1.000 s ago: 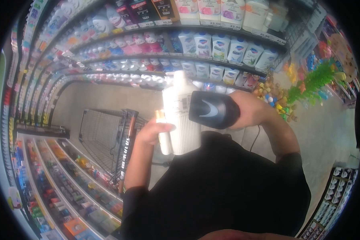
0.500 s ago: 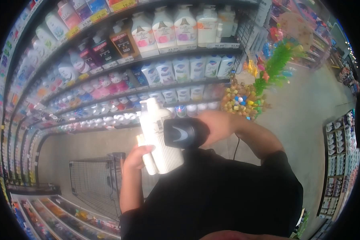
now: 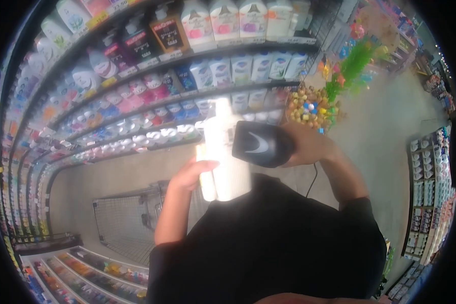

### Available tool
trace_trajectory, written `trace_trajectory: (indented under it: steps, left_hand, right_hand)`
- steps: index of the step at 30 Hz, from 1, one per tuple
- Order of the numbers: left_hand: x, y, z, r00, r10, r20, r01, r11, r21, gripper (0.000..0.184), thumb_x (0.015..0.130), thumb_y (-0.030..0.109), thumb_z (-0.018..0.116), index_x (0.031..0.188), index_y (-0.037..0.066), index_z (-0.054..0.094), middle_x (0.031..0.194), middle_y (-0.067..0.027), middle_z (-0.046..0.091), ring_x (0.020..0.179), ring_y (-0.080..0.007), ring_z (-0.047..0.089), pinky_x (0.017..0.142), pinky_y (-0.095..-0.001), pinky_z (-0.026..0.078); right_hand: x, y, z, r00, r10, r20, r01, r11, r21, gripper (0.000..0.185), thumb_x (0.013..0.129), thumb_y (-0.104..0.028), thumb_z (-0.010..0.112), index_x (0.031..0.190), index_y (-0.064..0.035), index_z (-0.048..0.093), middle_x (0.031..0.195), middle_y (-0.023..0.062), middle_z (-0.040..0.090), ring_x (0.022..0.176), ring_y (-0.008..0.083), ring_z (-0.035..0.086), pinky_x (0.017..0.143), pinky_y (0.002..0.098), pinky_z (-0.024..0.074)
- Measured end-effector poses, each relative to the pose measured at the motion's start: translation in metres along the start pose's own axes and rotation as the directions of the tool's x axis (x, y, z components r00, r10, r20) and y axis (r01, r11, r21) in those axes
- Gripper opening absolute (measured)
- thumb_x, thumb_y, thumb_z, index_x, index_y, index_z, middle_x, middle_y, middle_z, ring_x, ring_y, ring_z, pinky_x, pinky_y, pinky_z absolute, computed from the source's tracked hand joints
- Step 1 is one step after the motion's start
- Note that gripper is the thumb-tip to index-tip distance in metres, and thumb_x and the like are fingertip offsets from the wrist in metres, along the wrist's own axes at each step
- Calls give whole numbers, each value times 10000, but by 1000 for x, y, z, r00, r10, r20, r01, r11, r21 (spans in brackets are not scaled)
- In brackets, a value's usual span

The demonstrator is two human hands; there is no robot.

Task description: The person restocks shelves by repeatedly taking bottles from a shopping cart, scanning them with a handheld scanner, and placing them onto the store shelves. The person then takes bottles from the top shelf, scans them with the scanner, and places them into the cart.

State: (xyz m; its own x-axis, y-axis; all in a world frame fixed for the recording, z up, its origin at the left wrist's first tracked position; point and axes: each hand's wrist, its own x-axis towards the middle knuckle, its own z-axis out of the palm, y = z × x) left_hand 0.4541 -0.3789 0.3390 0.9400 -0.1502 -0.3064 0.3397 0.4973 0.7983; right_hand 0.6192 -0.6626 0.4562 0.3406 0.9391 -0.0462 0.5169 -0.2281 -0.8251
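Observation:
A tall white pump bottle (image 3: 232, 175) is held upright by my left hand (image 3: 186, 173), whose thumb lies across its front. A slimmer white bottle (image 3: 207, 185) sits against its left side in the same grip. Glare washes out most of the label. My right hand (image 3: 308, 144) is closed around a black handheld barcode scanner (image 3: 262, 145), its fingers mostly hidden behind the body. The scanner's head is right by the bottle's upper right side; whether they touch I cannot tell. A thin cable (image 3: 312, 180) hangs down below my right hand.
Shelves (image 3: 175, 54) packed with bottles curve along the front and left. A wire shopping cart (image 3: 124, 218) stands at lower left. At the right are a basket of small brownish items (image 3: 307, 104), a green decoration (image 3: 353, 71) and another stocked shelf (image 3: 424, 197).
Both hands, the bottles and the scanner have shifted up and to the right in view. The scanner overlaps the bottle less, and glare on the bottle is stronger.

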Motion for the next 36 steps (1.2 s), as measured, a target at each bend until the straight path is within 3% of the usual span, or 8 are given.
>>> trace_trajectory:
  steps: [5,15,24,27,30,33,35,36]
  left_hand:
    - [5,-9,-23,993,-89,72,84,994,67,583,842,177,650,1352,-57,493,1257,-162,620,1122,-260,633,961,-396,515]
    - [6,-16,-19,976,-130,177,137,990,-29,579,855,187,639,1353,-67,487,1248,-167,625,1114,-257,640,954,-392,520]
    - [12,-23,-11,978,-143,152,148,989,-20,601,844,193,666,1358,-61,484,1250,-162,625,1104,-238,643,962,-378,517]
    - [14,-28,-10,980,-117,160,112,993,40,644,887,304,663,1385,-52,464,1296,-166,605,1169,-256,613,996,-393,499]
    - [21,-38,11,998,5,60,2,993,-116,772,938,562,529,1426,-29,437,1373,-174,563,1254,-298,562,1053,-426,458]
    - [28,-28,38,975,-37,221,110,938,-328,954,912,772,306,1458,-3,412,1428,-185,520,1303,-332,521,1096,-456,415]
    - [41,-32,60,969,-10,246,105,921,-376,987,901,796,246,1470,4,398,1435,-193,512,1298,-346,524,1101,-464,409]
    - [48,-35,73,965,1,263,108,910,-400,1004,896,809,215,1476,8,392,1439,-197,507,1295,-354,526,1103,-469,405]
  right_hand:
    - [-3,-17,24,987,88,-134,-75,992,101,633,713,-180,775,1294,-31,570,983,140,705,881,209,678,822,337,513]
    - [-15,-21,40,969,183,-166,-175,983,62,411,709,-180,797,1049,2,655,873,110,709,800,162,656,740,334,514]
    - [-27,-2,43,974,188,-129,-174,978,116,411,719,-163,786,1064,10,647,868,105,704,803,150,652,733,318,519]
    - [-34,9,41,976,172,-134,-150,976,160,434,720,-155,781,1090,20,638,890,105,700,826,150,652,748,314,518]
    - [-42,26,41,980,91,-177,-39,959,279,438,734,-124,772,1123,19,630,959,87,698,884,143,643,799,310,515]
    - [-50,42,45,966,22,-259,101,887,451,455,774,-87,774,1189,2,609,1058,64,687,965,128,620,866,312,503]
    - [-60,76,50,963,-42,-268,181,835,519,477,804,-68,776,1239,-11,587,1120,47,672,1025,117,599,917,314,489]
    - [-67,76,48,955,33,-295,145,815,562,494,813,-71,778,1259,-17,575,1137,47,667,1043,112,590,931,311,482]
